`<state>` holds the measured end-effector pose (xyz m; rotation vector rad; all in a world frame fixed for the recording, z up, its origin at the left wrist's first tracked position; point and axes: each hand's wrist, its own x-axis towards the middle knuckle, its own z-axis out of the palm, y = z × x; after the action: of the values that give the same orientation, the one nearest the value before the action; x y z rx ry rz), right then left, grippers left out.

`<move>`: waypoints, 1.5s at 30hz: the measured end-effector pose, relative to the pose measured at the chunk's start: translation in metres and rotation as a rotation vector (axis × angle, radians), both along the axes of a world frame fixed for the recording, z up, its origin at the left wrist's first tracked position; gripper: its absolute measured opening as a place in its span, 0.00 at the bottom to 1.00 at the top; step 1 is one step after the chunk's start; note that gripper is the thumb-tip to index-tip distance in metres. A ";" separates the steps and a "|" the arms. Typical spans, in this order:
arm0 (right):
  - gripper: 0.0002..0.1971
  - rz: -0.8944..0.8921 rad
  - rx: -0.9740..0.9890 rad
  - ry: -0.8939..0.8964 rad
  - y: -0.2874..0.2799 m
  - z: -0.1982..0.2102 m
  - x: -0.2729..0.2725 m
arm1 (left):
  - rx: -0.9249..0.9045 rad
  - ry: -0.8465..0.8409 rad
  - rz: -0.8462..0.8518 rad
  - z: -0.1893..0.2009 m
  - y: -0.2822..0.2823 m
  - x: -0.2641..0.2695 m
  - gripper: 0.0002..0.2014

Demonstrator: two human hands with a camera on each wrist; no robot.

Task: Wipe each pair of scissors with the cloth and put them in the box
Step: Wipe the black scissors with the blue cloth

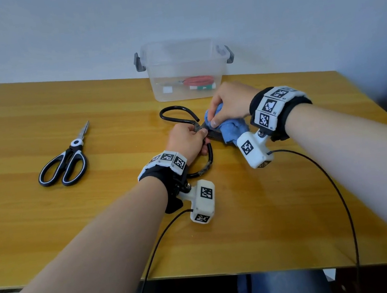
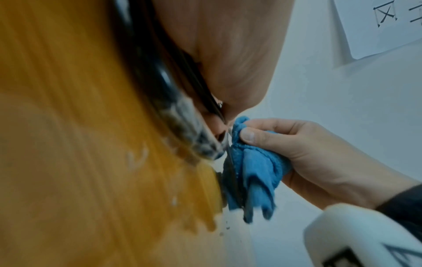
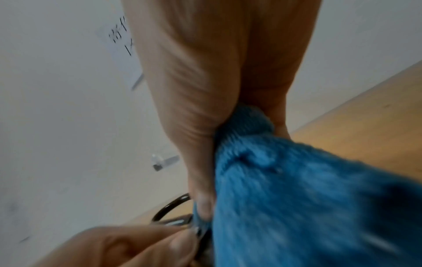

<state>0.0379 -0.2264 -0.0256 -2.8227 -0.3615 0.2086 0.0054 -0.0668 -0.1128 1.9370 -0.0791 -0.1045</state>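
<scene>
Black iron scissors (image 1: pixel 178 116) with big loop handles sit in the middle of the table. My left hand (image 1: pixel 188 141) grips them near the pivot, one handle loop (image 2: pixel 160 84) running under the palm. My right hand (image 1: pixel 228 106) holds a bunched blue cloth (image 1: pixel 231 129) wrapped round the blades, which are mostly hidden; the cloth (image 2: pixel 253 171) (image 3: pixel 297 189) fills the wrist views. A clear plastic box (image 1: pixel 184 68) with grey latches stands behind, holding red-handled scissors (image 1: pixel 197 80). Black-and-white scissors (image 1: pixel 67 160) lie shut at the left.
The yellow wooden table (image 1: pixel 283 203) ends at a near edge by my lap and a right edge past my right wrist. A pale wall rises directly behind the box. Black cables trail from both wrist cameras across the table's front.
</scene>
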 end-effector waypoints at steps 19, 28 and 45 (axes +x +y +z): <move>0.06 -0.094 0.126 -0.010 -0.004 -0.024 0.012 | 0.032 -0.018 0.019 0.001 0.001 -0.001 0.13; 0.07 -0.048 0.128 -0.003 -0.001 -0.020 0.003 | 0.056 -0.033 -0.004 -0.004 0.001 0.003 0.15; 0.07 -0.136 0.224 -0.039 -0.006 -0.031 0.013 | 0.028 -0.016 -0.021 -0.004 0.000 0.002 0.11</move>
<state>0.0507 -0.2328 -0.0563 -2.6194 -0.1870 0.0781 0.0070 -0.0664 -0.1165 1.9657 -0.1094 -0.1049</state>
